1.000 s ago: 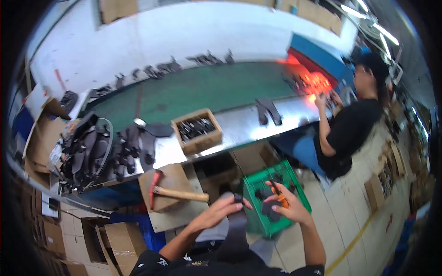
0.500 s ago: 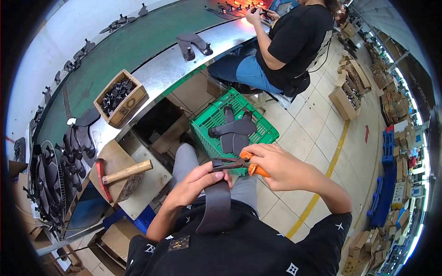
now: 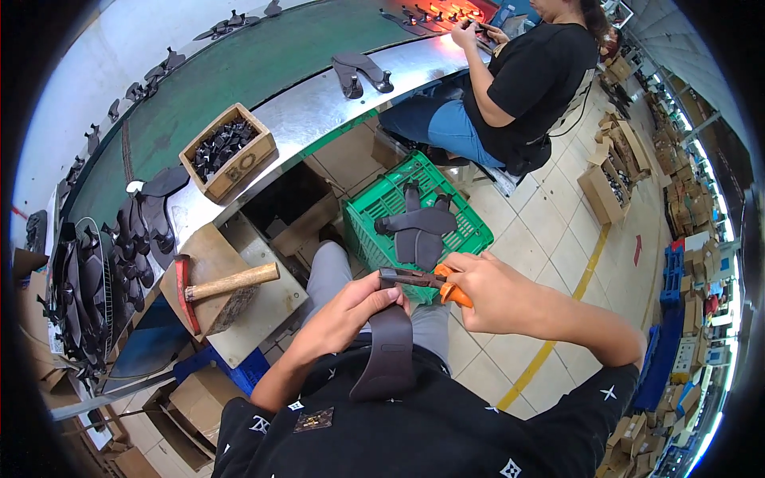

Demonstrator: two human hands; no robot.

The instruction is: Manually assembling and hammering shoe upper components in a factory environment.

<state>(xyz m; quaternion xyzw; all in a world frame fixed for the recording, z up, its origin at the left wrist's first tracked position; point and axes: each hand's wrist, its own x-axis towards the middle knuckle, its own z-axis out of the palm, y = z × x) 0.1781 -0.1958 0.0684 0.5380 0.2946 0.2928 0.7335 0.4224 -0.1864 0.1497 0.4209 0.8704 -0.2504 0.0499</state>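
Note:
My left hand [image 3: 347, 315] is closed around the narrow end of a dark brown shoe insole [image 3: 386, 358], whose broad end hangs down toward my shirt. My right hand [image 3: 498, 293] grips pliers [image 3: 424, 279] with orange handles. Their dark jaws reach left to a small black piece [image 3: 388, 275] at the insole's narrow end, just above my left fingers. The exact bite of the jaws is too small to make out. Beyond my hands, a green plastic crate [image 3: 370, 209] stands upside down or covered, with several dark insoles [image 3: 420, 231] lying crossed on top.
A hammer [image 3: 231, 283] lies on a wooden block [image 3: 211, 247] at left. A wooden box [image 3: 231, 171] of small black pieces sits on the metal-edged bench [image 3: 307, 107], near more insoles [image 3: 358, 72]. A co-worker [image 3: 526, 88] sits at far right. Cardboard boxes [image 3: 606, 187] stand on the floor.
The whole scene has shifted slightly right and down in view. My hands keep the insole and pliers together, and the pliers' handles look closer together than before.

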